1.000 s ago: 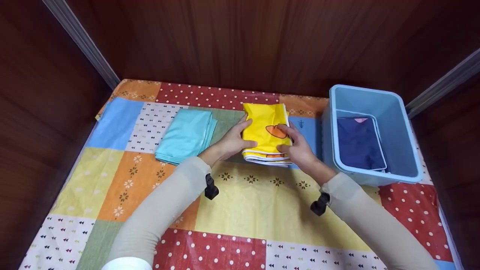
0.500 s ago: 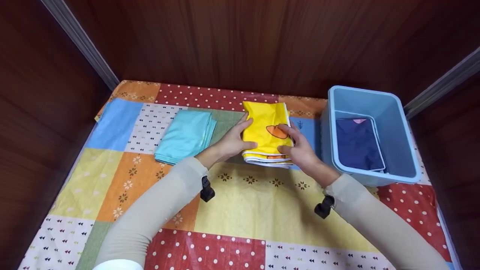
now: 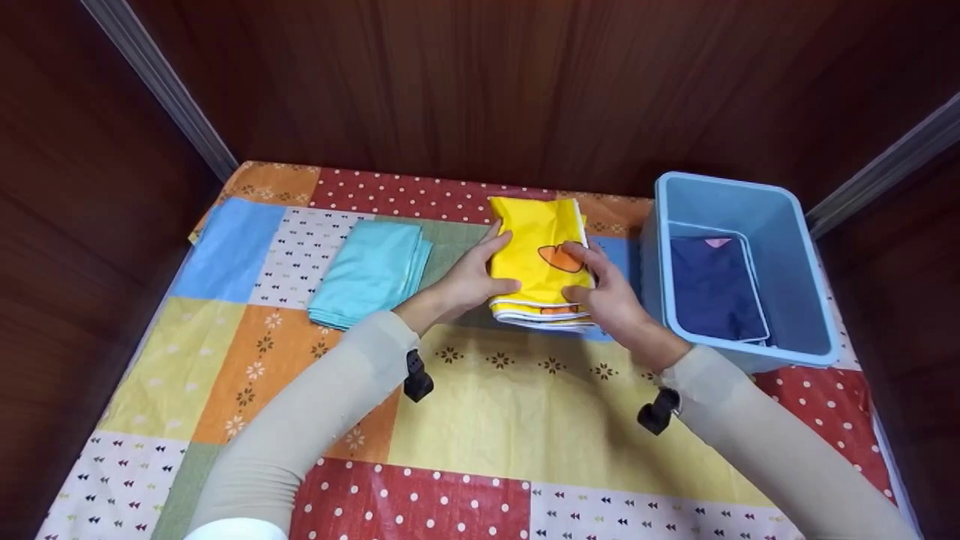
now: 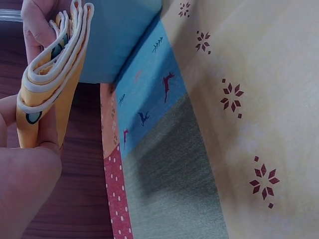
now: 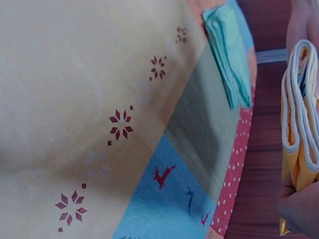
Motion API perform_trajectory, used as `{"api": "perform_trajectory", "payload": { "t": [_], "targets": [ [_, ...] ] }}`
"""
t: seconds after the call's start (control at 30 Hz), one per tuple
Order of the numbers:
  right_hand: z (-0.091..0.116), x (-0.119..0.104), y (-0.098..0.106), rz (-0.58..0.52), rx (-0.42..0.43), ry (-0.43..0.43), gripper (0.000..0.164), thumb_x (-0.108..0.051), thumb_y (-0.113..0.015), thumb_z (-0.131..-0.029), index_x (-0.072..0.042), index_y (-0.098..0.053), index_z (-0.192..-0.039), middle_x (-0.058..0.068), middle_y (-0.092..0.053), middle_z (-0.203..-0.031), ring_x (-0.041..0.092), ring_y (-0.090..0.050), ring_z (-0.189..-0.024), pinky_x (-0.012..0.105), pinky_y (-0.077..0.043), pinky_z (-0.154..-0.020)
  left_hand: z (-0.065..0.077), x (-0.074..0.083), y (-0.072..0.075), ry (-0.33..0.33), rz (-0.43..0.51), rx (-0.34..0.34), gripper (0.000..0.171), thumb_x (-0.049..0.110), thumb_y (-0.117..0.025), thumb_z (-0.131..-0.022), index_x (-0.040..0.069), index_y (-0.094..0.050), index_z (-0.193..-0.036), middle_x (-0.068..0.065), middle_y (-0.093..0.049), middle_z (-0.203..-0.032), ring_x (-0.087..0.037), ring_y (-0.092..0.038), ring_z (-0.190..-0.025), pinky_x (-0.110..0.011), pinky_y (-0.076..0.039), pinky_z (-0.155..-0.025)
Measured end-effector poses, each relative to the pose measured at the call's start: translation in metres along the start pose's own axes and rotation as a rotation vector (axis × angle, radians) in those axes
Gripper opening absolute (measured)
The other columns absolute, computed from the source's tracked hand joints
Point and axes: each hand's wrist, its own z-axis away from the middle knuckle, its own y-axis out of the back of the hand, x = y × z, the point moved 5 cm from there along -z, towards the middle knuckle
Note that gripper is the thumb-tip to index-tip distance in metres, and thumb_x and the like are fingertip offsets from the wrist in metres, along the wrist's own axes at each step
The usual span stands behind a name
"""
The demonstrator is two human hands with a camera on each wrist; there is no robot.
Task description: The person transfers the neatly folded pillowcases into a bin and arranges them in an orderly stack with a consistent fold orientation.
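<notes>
A folded yellow cloth (image 3: 525, 232) with white edging and an orange printed shape is held up over the table between both hands. My left hand (image 3: 466, 283) grips its left side, thumb lying on top and fingers underneath. On the right side, my right hand (image 3: 613, 304) pinches the cloth with the thumb and fingertips on its upper face. The left wrist view shows the stacked layers of the yellow cloth (image 4: 55, 82) end-on, well off the tabletop. From the right wrist, the same folds (image 5: 297, 114) appear at the right edge, with part of the right hand (image 5: 303, 209) below.
A folded teal cloth (image 3: 371, 266) lies left of the hands. To the right stands a light blue bin (image 3: 806, 292) holding a folded navy item (image 3: 716, 289) with a pale edge. A patchwork tablecloth (image 3: 480, 405) covers the table, and dark wood panels (image 3: 450, 90) rise behind it.
Both hands have shifted slightly right and away from the body with the yellow cloth. The teal cloth and the bin have stayed in place.
</notes>
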Motion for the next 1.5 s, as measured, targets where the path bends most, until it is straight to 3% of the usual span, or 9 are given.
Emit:
{"api": "perform_trajectory", "payload": {
  "t": [0.27, 0.47, 0.6, 1.0, 1.27, 1.5],
  "targets": [
    [0.002, -0.007, 0.005, -0.009, -0.006, -0.006, 0.065, 0.001, -0.057, -0.097, -0.016, -0.040, -0.158, 0.007, -0.005, -0.171, 0.026, -0.018, -0.152, 0.043, -0.024, -0.122, -0.002, 0.007, 0.000, -0.004, 0.011, 0.012, 0.082, -0.013, -0.063, -0.091, -0.002, -0.020, -0.160, -0.002, 0.006, -0.172, -0.016, -0.009, -0.154, -0.029, -0.041, -0.112],
    [0.002, -0.012, 0.008, -0.011, -0.001, 0.036, 0.064, 0.004, -0.057, -0.095, -0.009, -0.041, -0.156, 0.007, -0.005, -0.171, 0.024, -0.016, -0.152, 0.040, -0.029, -0.119, -0.002, 0.014, 0.000, -0.003, 0.019, 0.013, 0.081, -0.011, -0.063, -0.092, -0.001, -0.020, -0.160, -0.001, 0.003, -0.172, -0.016, -0.016, -0.153, -0.028, -0.040, -0.112],
    [0.003, -0.013, 0.011, -0.005, 0.001, 0.043, 0.064, 0.003, -0.058, -0.095, -0.011, -0.042, -0.156, 0.005, -0.005, -0.171, 0.024, -0.019, -0.151, 0.041, -0.030, -0.118, -0.004, 0.020, -0.002, -0.014, 0.060, 0.020, 0.081, -0.013, -0.062, -0.092, -0.001, -0.019, -0.160, -0.001, 0.002, -0.172, -0.017, -0.021, -0.152, -0.029, -0.041, -0.111],
    [0.008, -0.019, 0.021, 0.040, 0.007, 0.051, 0.063, 0.002, -0.058, -0.095, -0.011, -0.043, -0.155, 0.006, -0.005, -0.171, 0.026, -0.017, -0.152, 0.043, -0.028, -0.120, -0.005, 0.028, -0.007, -0.025, 0.078, -0.009, 0.083, -0.011, -0.063, -0.093, 0.000, -0.018, -0.161, -0.001, 0.003, -0.172, -0.019, -0.027, -0.150, -0.029, -0.042, -0.110],
    [0.009, -0.020, 0.026, 0.037, 0.012, 0.061, 0.064, 0.002, -0.058, -0.095, -0.010, -0.042, -0.156, 0.005, -0.006, -0.171, 0.025, -0.016, -0.152, 0.042, -0.025, -0.121, -0.008, 0.031, -0.010, -0.039, 0.093, -0.005, 0.083, -0.014, -0.062, -0.092, -0.001, -0.018, -0.161, -0.002, 0.002, -0.172, -0.018, -0.023, -0.152, -0.029, -0.043, -0.110],
    [0.013, -0.022, 0.030, 0.028, 0.016, 0.074, 0.063, 0.004, -0.057, -0.095, -0.009, -0.043, -0.155, 0.003, -0.008, -0.171, 0.024, -0.018, -0.150, 0.042, -0.025, -0.121, -0.009, 0.033, -0.014, -0.032, 0.088, -0.009, 0.083, -0.013, -0.062, -0.092, 0.000, -0.019, -0.161, 0.000, 0.001, -0.172, -0.019, -0.031, -0.148, -0.029, -0.046, -0.107]
  ]
}}
